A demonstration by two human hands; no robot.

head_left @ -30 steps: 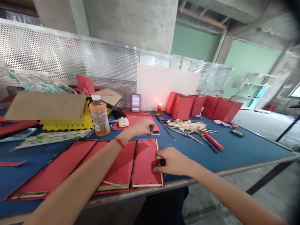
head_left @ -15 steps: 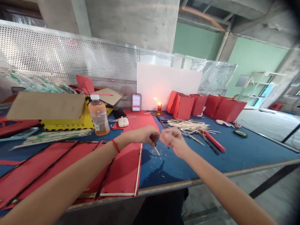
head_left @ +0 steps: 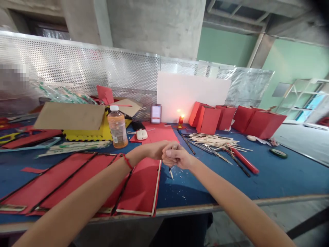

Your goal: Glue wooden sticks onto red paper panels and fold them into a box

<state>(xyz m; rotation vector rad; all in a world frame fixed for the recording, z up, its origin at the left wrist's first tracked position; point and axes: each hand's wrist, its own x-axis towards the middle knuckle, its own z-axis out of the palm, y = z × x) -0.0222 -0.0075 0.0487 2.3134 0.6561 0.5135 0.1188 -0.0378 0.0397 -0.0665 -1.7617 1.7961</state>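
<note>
My left hand (head_left: 153,150) and my right hand (head_left: 177,156) are pressed together above the blue table (head_left: 269,178), both closed in fists. A thin stick with a dark end (head_left: 170,172) points down from between them; which hand grips it I cannot tell for sure. A red string is tied round my left wrist. Just below and left of the hands lies a row of red paper panels (head_left: 77,181) edged with black and pale strips. Small pale shavings (head_left: 181,173) are scattered on the blue surface under the hands.
A pile of thin wooden sticks (head_left: 213,140), a red tube (head_left: 245,161), a lit red candle (head_left: 180,120), red paper bags (head_left: 231,118), an orange drink bottle (head_left: 117,127), a yellow carton with cardboard flaps (head_left: 77,120), an earbud case (head_left: 141,134) and a tape roll (head_left: 278,153) are on the table. A perforated metal screen backs it.
My right hand left the edge of the red panel, rose, and closed against my left hand. The stick now hangs between them. The view has shifted slightly.
</note>
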